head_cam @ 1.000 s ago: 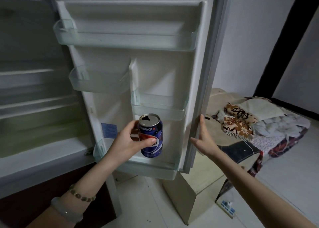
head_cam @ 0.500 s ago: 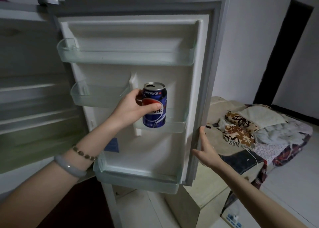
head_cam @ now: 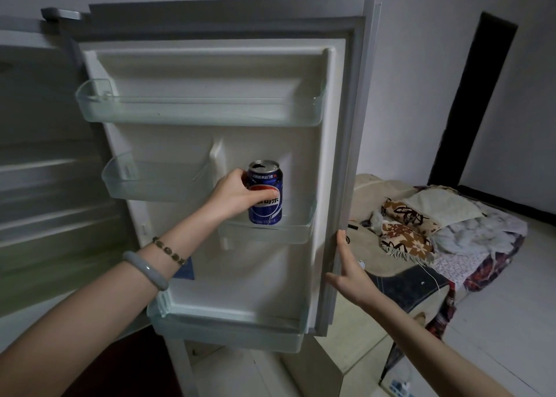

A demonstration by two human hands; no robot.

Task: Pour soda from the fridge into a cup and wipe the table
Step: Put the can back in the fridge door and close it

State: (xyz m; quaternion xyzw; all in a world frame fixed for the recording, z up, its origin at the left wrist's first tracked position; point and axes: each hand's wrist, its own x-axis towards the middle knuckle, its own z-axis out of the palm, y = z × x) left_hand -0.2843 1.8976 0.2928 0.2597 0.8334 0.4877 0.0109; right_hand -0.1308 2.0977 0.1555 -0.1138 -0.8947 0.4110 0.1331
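Observation:
A blue soda can (head_cam: 266, 199) with an opened top stands upright in the middle right bin (head_cam: 296, 231) of the open fridge door (head_cam: 340, 144). My left hand (head_cam: 233, 195) grips the can from its left side, thumb across the label. My right hand (head_cam: 349, 272) rests with straight fingers against the door's outer edge, lower right. No cup, cloth or table is in view.
The fridge interior (head_cam: 39, 186) with its shelves lies to the left. Clear door bins (head_cam: 198, 111) sit above and left of the can. A pile of patterned fabrics (head_cam: 436, 231) on a low surface stands right of the door. A dark doorway (head_cam: 472, 96) is at far right.
My left hand has lifted the can from beside the bottom bin up into the middle right door bin. My right hand stays on the door edge.

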